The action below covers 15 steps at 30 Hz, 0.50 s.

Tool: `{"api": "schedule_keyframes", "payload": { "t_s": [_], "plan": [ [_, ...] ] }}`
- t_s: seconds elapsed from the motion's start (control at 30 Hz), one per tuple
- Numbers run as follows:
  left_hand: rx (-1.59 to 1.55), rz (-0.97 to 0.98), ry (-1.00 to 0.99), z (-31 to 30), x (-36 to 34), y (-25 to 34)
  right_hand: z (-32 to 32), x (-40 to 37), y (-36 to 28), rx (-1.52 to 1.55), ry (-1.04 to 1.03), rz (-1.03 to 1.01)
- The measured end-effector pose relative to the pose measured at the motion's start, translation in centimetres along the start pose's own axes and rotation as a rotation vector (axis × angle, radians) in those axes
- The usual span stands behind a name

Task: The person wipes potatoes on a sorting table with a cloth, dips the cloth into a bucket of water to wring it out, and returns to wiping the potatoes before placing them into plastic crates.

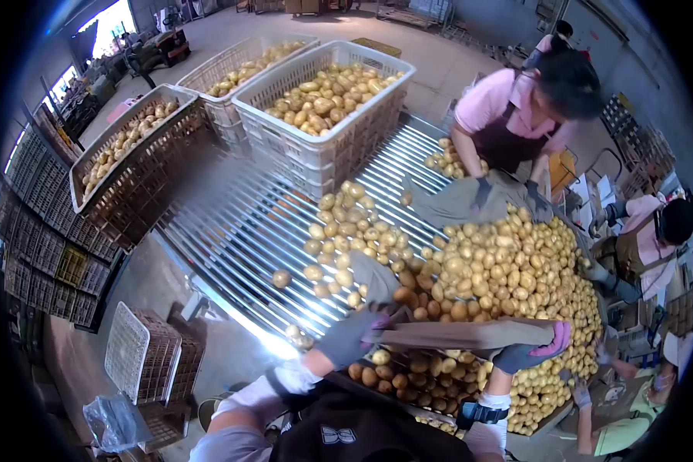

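My left hand (348, 339), in a dark glove, is closed on one end of a brown-grey cloth (454, 336). My right hand (533, 350), in a grey and purple glove, grips the other end. Pulled taut between them, the cloth spans the near edge of a large heap of potatoes (508, 266). A grey cloth piece (373, 279) rises from among the potatoes just beyond my left hand. The heap spreads over a metal roller table (239, 239) and thins out to loose potatoes toward the left.
Crates of potatoes (316, 158) stand along the table's far side. Across the heap, a person in pink (489, 108) handles a grey cloth (470, 202). Other people work at the right (647, 231). Stacked crates (127, 354) stand on the floor at left.
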<state>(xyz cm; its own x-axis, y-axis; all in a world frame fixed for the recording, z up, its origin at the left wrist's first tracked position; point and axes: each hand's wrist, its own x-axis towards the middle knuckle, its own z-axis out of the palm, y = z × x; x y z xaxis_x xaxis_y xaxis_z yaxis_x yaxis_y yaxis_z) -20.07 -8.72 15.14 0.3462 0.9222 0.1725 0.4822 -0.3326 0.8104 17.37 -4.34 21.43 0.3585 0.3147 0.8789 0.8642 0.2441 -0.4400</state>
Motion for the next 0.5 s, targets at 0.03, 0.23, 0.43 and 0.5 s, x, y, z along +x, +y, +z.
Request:
{"api": "schedule_keyframes", "payload": {
  "t_s": [0.03, 0.23, 0.43, 0.5],
  "plan": [
    [-0.106, 0.060, 0.208, -2.3, -0.3, 0.0, 1.7, 0.3, -0.7, -0.051, 0.035, 0.003],
    [-0.068, -0.142, 0.513, -18.5, 4.2, -4.6, 22.7, 1.6, -7.1, 0.200, -0.125, -0.188],
    [0.602, -0.169, 0.784, -18.5, 9.3, -21.4, 44.9, -7.4, -12.5, 0.309, -1.125, -0.238],
    [0.466, -0.419, 0.354, -14.9, 10.3, -24.7, 48.1, -12.9, -13.1, 0.333, -1.357, -0.100]
  ]
}}
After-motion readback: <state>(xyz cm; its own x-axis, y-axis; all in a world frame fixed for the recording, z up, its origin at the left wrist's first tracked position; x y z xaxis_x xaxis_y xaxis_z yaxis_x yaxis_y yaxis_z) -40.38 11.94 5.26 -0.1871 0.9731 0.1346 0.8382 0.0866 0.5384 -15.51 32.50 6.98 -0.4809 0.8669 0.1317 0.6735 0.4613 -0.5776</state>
